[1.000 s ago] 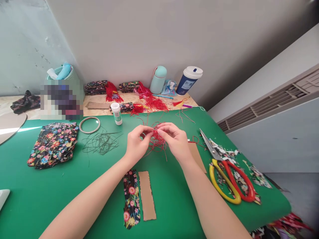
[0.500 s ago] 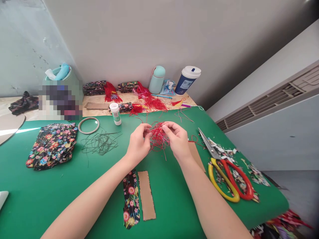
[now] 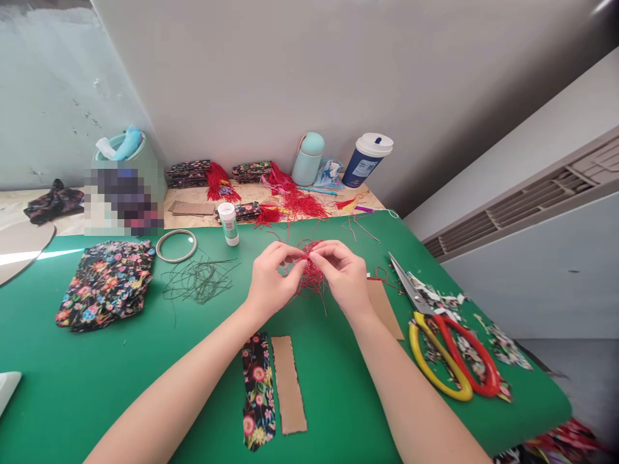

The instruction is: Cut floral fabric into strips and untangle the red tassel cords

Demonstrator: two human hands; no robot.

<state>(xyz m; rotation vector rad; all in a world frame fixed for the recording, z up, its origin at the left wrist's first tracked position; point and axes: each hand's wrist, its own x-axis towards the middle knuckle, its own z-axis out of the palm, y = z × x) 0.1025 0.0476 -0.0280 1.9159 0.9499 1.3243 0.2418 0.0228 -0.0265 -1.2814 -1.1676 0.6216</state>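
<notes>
A loose tangle of red threads lies on the green tabletop, partly hidden by my fingers. My left hand comes in from its left side, thumb and forefinger pinched on red thread. From the right, my right hand pinches red thread as well, its fingertips almost meeting those of the left. Exactly which strands each holds is too fine to tell. Nearer to me, a floral fabric strip lies beside a brown card strip. Another brown card is partly under my right wrist.
Large scissors with red and yellow handles lie at right among fabric scraps. Dark green threads, a ring, a glue stick and folded floral cloth are at left. A flask and cup stand behind.
My fingertips have drawn together over the red tangle, the left hand closing from a looser grip to a pinch near the right. The whole view has shifted slightly.
</notes>
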